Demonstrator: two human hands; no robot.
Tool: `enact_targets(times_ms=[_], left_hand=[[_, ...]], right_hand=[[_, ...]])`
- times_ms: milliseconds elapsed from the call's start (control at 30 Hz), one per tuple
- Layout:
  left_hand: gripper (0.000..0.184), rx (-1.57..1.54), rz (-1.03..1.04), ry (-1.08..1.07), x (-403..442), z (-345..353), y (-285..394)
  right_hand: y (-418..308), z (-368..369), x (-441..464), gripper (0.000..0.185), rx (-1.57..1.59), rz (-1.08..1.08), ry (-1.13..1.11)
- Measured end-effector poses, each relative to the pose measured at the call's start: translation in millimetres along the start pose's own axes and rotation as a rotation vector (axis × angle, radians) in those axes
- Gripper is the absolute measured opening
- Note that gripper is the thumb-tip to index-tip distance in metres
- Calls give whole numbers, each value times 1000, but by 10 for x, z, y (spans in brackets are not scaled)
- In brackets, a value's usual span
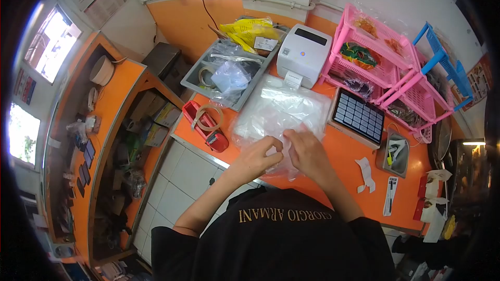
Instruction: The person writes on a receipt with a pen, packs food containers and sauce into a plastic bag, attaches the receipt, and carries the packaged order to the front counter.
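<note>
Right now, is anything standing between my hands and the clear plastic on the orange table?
Nothing visible is. Your left hand and right hand are both at the near part of the clear plastic. The red tape dispenser stands off to its left and the white printer by its far end, neither in between.

Left grip [256, 159] beside right grip [308, 155], fingers [268, 142] curled, both forearms [217, 191] angled inward.

To the right of the right hand [308, 156] there is room to pass over orange tabletop [338, 165] toward a paper strip [366, 173], while a red tape dispenser [216, 142] stands left of the left hand [254, 160], a printer [296, 63] ahead, and a grid-faced box [357, 117] ahead-right.
</note>
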State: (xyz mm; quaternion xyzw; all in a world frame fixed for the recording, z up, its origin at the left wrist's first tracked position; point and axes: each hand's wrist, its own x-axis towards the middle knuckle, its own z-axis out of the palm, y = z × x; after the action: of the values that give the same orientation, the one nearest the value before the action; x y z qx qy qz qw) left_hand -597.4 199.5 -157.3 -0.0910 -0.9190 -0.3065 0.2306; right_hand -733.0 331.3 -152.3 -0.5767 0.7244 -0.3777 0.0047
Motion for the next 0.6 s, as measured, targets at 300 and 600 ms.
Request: enact_targets(times_ms=[300, 600], left_hand=[[25, -65, -558, 733, -269, -593, -514], [41, -304, -806, 302, -422, -528, -415]], right_hand=[[-290, -361, -139, 7, 353, 144, -288], [850, -536, 58, 28, -504, 451, 488]])
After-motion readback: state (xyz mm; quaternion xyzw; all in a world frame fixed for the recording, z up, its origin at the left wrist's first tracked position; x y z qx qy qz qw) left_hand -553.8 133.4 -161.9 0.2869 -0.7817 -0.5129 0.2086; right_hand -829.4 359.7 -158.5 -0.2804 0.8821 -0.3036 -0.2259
